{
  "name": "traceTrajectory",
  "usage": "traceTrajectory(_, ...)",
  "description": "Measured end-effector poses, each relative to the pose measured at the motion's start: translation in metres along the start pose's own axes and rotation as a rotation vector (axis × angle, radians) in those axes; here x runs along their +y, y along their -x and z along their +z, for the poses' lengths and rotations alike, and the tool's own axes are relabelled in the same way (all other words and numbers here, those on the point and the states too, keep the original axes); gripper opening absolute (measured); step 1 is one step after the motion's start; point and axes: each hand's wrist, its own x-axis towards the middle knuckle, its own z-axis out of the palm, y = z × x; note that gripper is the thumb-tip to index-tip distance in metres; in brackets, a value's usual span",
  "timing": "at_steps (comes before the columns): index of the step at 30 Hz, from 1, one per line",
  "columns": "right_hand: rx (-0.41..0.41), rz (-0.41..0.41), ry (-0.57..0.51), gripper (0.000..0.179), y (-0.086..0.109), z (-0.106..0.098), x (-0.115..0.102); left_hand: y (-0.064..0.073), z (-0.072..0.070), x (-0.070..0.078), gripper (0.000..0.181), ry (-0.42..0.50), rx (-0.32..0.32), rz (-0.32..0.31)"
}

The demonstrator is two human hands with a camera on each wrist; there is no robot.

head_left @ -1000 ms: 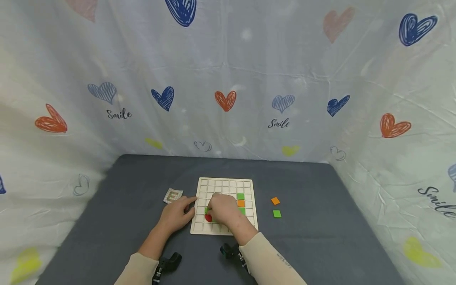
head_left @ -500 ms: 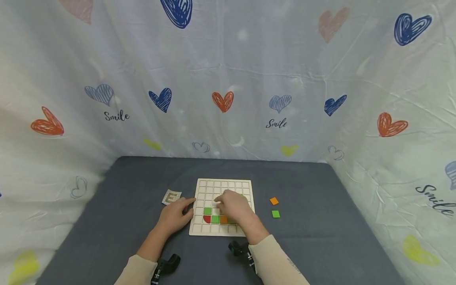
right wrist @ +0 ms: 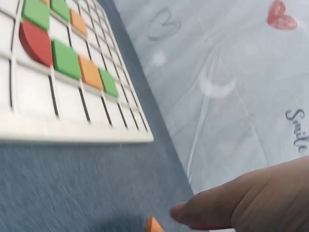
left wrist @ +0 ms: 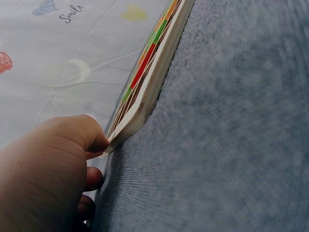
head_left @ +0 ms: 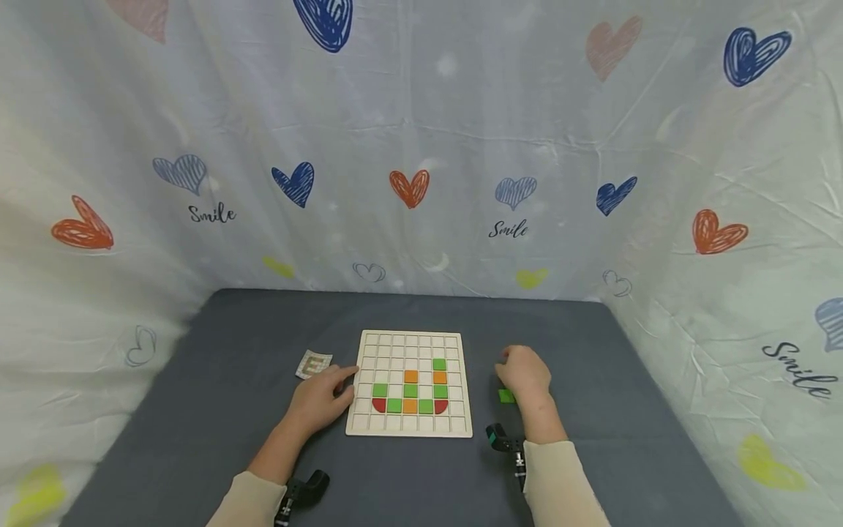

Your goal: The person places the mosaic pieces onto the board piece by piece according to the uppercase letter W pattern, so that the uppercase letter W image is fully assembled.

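A pale gridded board (head_left: 382, 353) lies in the middle of the table in the head view. Several square tiles sit in its cells, among them a green tile (head_left: 380, 390) and an orange tile (head_left: 411, 376). Two red rounded tiles (head_left: 378, 405) end the lowest filled row. My left hand (head_left: 319, 400) rests at the board's left edge, index fingertip touching it. My right hand (head_left: 527, 375) is down right of the board, beside a loose green tile (head_left: 506, 396). In the right wrist view, a loose orange tile's corner (right wrist: 153, 225) shows near a fingertip; whether it is pinched is hidden.
A small printed card (head_left: 313, 364) with a grid pattern lies left of the board. Dark grey cloth (head_left: 283, 315) covers the table. Behind and at the sides hangs a white curtain (head_left: 461, 161) with printed hearts. Each wrist wears a black camera mount (head_left: 309, 487).
My right hand has left the lower left of the board, crossed over it and come down at the loose tiles on the right. My left hand stays at the board's edge.
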Motion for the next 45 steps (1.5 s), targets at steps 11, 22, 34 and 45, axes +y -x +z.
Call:
traceTrajectory(11, -0.028, 0.067, 0.068, 0.023, -0.008, 0.005, 0.025, 0.001, 0.001, 0.002, 0.038, 0.020, 0.024, 0.026)
traceTrajectory(22, -0.081, 0.037, -0.011, 0.027, -0.004, 0.001, 0.015, 0.000, 0.000, 0.001, 0.038, -0.004, 0.025, 0.025)
traceTrajectory(34, -0.133, -0.250, -0.135, 0.025, 0.018, -0.003, -0.075, 0.001, 0.000, -0.001, 0.037, 0.022, 0.063, 0.049)
traceTrajectory(45, -0.293, -0.520, 0.024, 0.021, 0.018, 0.041, -0.155, 0.000, -0.001, 0.000, 0.036, 0.036, 0.031, 0.031)
